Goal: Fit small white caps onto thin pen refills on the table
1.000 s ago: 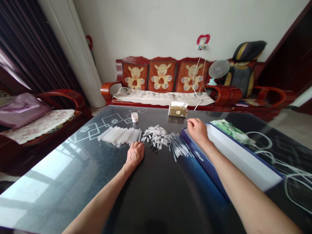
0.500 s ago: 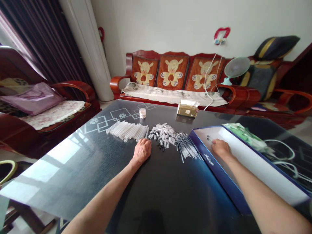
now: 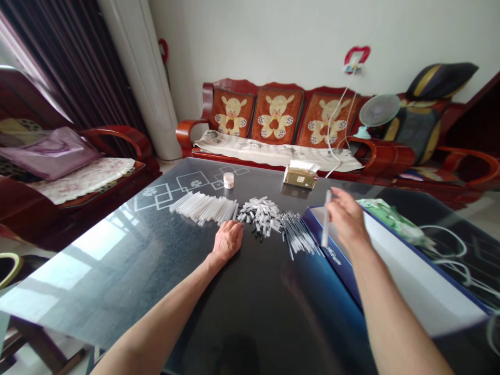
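My right hand (image 3: 346, 213) is raised over the near-left rim of the box and pinches a slim whitish pen (image 3: 326, 219), held nearly upright. My left hand (image 3: 227, 240) rests on the dark table with its fingers curled; what is under them, if anything, is hidden. Just beyond it lies a row of translucent white pen barrels (image 3: 205, 208). To their right is a heap of white and black pen caps (image 3: 261, 212), then a bundle of thin pen refills (image 3: 300, 233). The blue box (image 3: 339, 268) with a white inside stands to the right of the refills.
A small round tub (image 3: 228, 180) and a tissue box (image 3: 300, 176) stand at the table's far side. A green-and-white packet (image 3: 394, 221) and white cables (image 3: 457, 255) lie beyond the blue box. A wooden sofa (image 3: 191, 133) and a fan (image 3: 378, 111) are behind.
My right hand has come up out of the blue box and moved slightly left, turning the pen nearly upright. My left hand has stayed in place.
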Motion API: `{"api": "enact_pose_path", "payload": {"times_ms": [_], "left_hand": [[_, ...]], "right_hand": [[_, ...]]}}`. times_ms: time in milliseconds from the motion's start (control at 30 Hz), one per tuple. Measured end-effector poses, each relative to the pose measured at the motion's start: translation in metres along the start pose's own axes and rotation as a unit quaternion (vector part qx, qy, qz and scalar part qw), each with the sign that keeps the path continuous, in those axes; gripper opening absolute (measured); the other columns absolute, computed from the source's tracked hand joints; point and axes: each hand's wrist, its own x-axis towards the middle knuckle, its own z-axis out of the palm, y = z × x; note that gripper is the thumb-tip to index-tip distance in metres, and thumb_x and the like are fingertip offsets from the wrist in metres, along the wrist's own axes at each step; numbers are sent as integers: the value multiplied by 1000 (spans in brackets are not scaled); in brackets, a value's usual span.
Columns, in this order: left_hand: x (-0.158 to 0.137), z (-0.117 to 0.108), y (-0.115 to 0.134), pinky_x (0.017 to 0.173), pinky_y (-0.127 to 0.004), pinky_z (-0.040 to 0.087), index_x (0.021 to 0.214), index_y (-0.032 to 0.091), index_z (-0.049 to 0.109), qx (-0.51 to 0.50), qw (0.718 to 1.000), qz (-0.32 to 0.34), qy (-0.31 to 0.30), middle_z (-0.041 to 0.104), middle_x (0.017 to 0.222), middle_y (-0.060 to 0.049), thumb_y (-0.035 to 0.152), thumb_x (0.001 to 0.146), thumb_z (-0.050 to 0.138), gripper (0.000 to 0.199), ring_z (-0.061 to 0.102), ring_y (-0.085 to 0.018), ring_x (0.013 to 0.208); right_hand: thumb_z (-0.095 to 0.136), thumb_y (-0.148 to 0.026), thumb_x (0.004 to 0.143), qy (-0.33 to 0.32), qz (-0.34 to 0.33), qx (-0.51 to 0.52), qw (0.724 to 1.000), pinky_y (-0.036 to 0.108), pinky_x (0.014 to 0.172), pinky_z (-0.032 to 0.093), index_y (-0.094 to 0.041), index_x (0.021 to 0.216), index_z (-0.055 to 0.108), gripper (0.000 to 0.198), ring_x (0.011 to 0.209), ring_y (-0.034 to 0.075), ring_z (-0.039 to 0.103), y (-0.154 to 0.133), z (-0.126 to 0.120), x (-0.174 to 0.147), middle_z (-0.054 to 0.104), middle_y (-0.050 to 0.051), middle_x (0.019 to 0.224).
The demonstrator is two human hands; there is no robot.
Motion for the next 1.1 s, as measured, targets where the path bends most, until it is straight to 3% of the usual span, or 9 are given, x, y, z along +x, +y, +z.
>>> {"api": "enact_pose_path", "payload": {"times_ms": [67, 167, 300, 533, 667, 867, 1100], "left_hand": [[1, -5, 10, 90, -32, 50, 105, 20, 65, -43, 999, 1, 16, 69, 101, -8, 28, 96, 44, 24, 62, -19, 95], [2, -10, 32, 90, -29, 52, 118, 19, 58, -129, 992, 14, -3, 68, 102, -7, 36, 95, 47, 30, 64, -17, 97], [4, -5, 49, 76, -28, 56, 132, 14, 47, -168, 981, 49, -86, 67, 99, -9, 41, 91, 54, 49, 67, -18, 83], [4, -4, 31, 72, -27, 54, 122, 16, 57, -9, 989, 29, -142, 67, 91, -7, 13, 91, 42, 35, 65, -17, 78], [6, -3, 25, 77, -32, 51, 112, 19, 64, 55, 993, 26, -103, 66, 87, -6, 22, 93, 47, 26, 62, -20, 80], [16, 16, 37, 79, -35, 46, 101, 20, 67, 61, 997, 36, -40, 68, 84, -4, 28, 92, 53, 19, 59, -22, 81], [16, 24, 28, 76, -34, 39, 97, 23, 69, 61, 997, 55, -3, 63, 77, -3, 35, 95, 49, 24, 53, -20, 76]], "right_hand": [[56, -30, 74, -49, 44, 124, 990, 24, 47, 45, -18, 130, 50, 58, 54, 11, 53, -2, 40, -31, 60, 1, 83], [59, -31, 71, -87, 95, 196, 972, 24, 45, 46, -20, 129, 51, 60, 51, 10, 52, 4, 94, -72, 57, -1, 82], [61, -30, 72, -95, 99, 222, 965, 26, 54, 52, -23, 134, 47, 64, 59, 12, 57, 17, 132, -103, 58, -3, 81], [64, -49, 77, -114, 148, 270, 945, 32, 64, 58, -19, 113, 64, 47, 75, 21, 69, 27, 139, -110, 69, 5, 87], [68, -52, 75, -127, 160, 261, 943, 32, 64, 58, -18, 98, 72, 42, 75, 23, 70, 32, 139, -111, 73, 7, 81], [69, -56, 73, -105, 169, 256, 946, 25, 51, 55, -17, 90, 72, 42, 62, 17, 66, 36, 143, -108, 71, 4, 71], [75, -55, 66, -102, 214, 250, 939, 22, 48, 54, -15, 82, 70, 44, 56, 13, 62, 34, 145, -102, 67, 1, 65]]}}
